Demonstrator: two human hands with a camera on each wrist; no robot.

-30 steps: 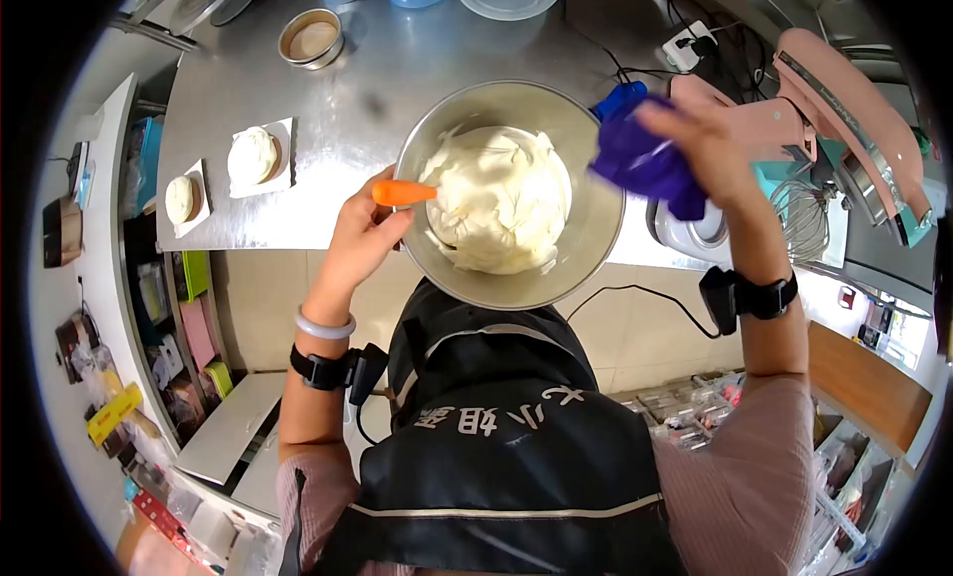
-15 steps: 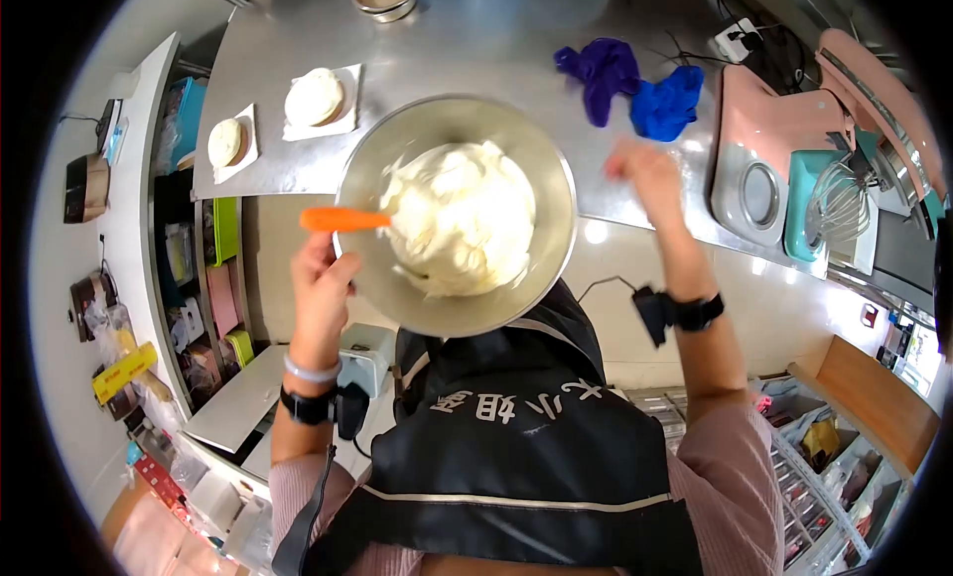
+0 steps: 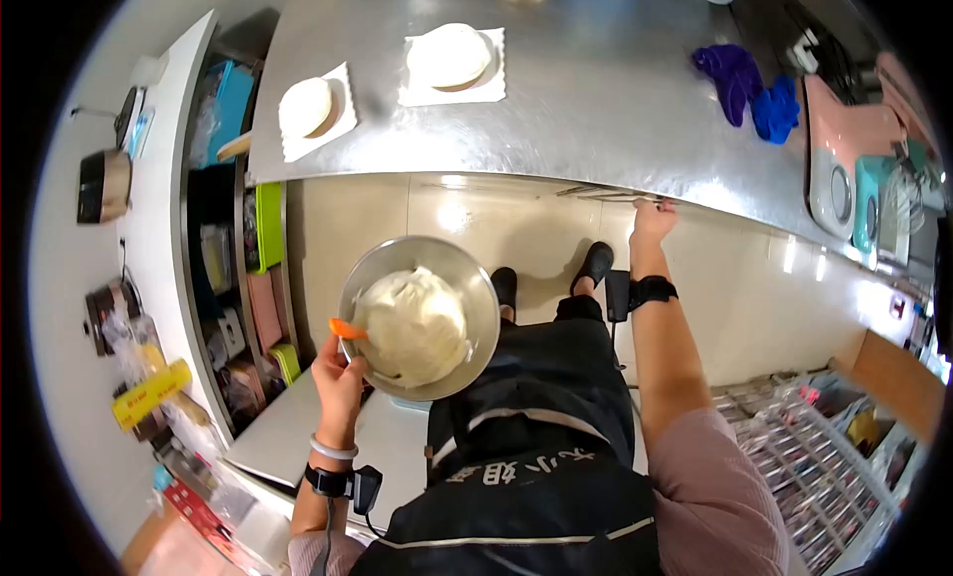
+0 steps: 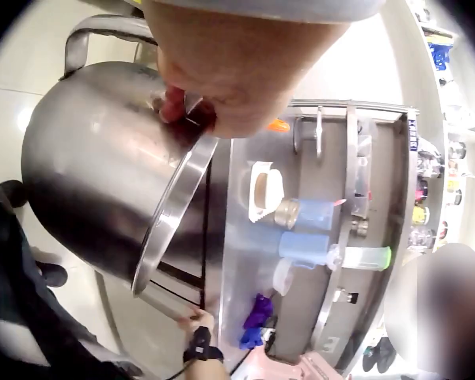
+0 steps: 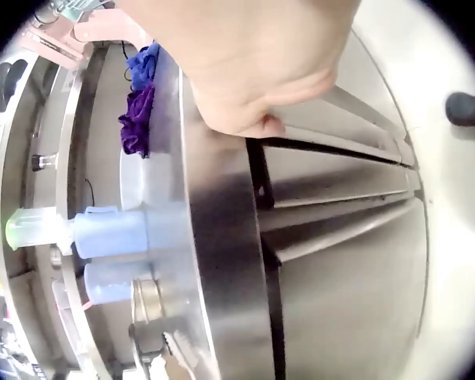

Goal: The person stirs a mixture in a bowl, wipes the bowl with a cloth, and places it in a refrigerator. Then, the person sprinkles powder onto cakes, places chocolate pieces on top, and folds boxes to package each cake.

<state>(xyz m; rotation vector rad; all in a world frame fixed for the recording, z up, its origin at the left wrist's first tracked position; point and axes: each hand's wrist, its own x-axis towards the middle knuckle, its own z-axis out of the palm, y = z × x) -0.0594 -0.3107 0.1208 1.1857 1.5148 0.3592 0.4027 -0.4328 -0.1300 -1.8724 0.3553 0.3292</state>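
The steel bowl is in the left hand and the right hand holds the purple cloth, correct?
No: the left hand holds the steel bowl, but in the head view the right hand grips the table edge, the purple cloth apart.

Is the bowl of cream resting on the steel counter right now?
No, the left hand holds the bowl by its rim over the floor, clear of the counter.

Bowl (image 3: 475,278) before counter (image 3: 596,90), left; cream (image 3: 412,323) in bowl; cakes (image 3: 452,55) on counter behind; cloths (image 3: 735,75) on counter, far right.
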